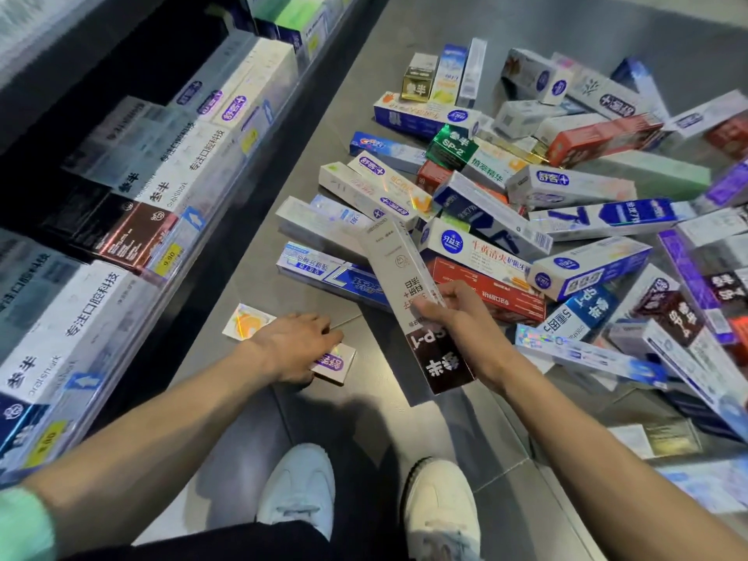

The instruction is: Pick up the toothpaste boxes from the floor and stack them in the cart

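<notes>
Both hands work low over the floor (251,419): the right hand (447,307) grips a long white-and-brown toothpaste box (409,285), the left hand (301,344) curls over a small white box (334,364). Beyond the right hand sprawls the heap of toothpaste boxes (526,204).

A shop aisle: stocked shelves (133,188) with yellow price tags (168,259) along their edges.

Left grip (301,346) lowered, right grip (449,305) curled.
</notes>
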A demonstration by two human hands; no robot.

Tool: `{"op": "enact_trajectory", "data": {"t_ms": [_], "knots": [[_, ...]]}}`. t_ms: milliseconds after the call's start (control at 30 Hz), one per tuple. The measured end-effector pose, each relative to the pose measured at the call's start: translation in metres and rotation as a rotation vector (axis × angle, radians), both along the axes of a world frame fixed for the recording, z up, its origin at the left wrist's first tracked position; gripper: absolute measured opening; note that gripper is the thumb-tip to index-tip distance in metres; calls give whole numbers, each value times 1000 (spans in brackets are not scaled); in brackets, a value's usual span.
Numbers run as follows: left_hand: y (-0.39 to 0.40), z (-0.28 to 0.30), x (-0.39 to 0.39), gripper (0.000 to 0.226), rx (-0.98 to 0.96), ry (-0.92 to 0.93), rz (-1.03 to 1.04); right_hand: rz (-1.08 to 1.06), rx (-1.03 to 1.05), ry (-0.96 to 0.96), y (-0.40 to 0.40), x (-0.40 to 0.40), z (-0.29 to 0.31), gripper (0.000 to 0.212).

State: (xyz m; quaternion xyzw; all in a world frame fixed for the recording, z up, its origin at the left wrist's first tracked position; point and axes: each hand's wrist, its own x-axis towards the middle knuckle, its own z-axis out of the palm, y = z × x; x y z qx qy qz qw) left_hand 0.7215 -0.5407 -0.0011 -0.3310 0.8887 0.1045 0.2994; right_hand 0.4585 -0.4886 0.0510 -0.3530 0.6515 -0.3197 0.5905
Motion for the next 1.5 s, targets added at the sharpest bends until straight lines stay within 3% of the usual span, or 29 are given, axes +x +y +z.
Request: {"op": "enact_trajectory", "data": {"t_ms": [233, 300, 467, 567, 667, 767, 867, 967, 1033, 1133, 1200, 1367, 1500], "knots": [[-7, 5, 30, 56, -16, -11, 222, -92, -21, -150, -5, 9, 5, 27], [-8, 8, 31, 57, 29, 135, 364, -76, -38, -116, -7, 13, 6, 22], [-8, 28, 15, 47, 111, 765, 909, -56, -81, -92, -16, 22, 12, 23], [-12, 42, 2, 36, 133, 1057, 1118, -88, -84, -139, -23, 27, 18, 20], [-17, 62, -15, 50, 228, 1309, 1289, -120, -96, -185, -30, 31, 27, 16], [-23, 78, -29, 66, 433, 1444, 1353, -162, -109, -240, -40, 37, 32, 15], [-26, 91, -34, 65, 701, 1545, 1472, -195, -123, -276, -52, 44, 43, 15], [-30, 120, -40, 50, 756, 1592, 1494, -196, -145, -273, -62, 44, 72, 16], [-34, 151, -45, 46, 670, 1612, 1497, -218, -160, -295, -67, 40, 101, 21], [-43, 222, -52, 60, 557, 1562, 1448, -206, -161, -361, -71, 36, 162, 27], [-49, 278, -55, 53, 514, 1532, 1429, -224, -175, -400, -73, 34, 211, 29], [-45, 446, -78, 59, 501, 1565, 1417, -294, -198, -433, -62, 24, 375, 38], [-43, 600, -109, 43, 509, 1675, 1367, -308, -270, -406, -59, 3, 536, 35]]}}
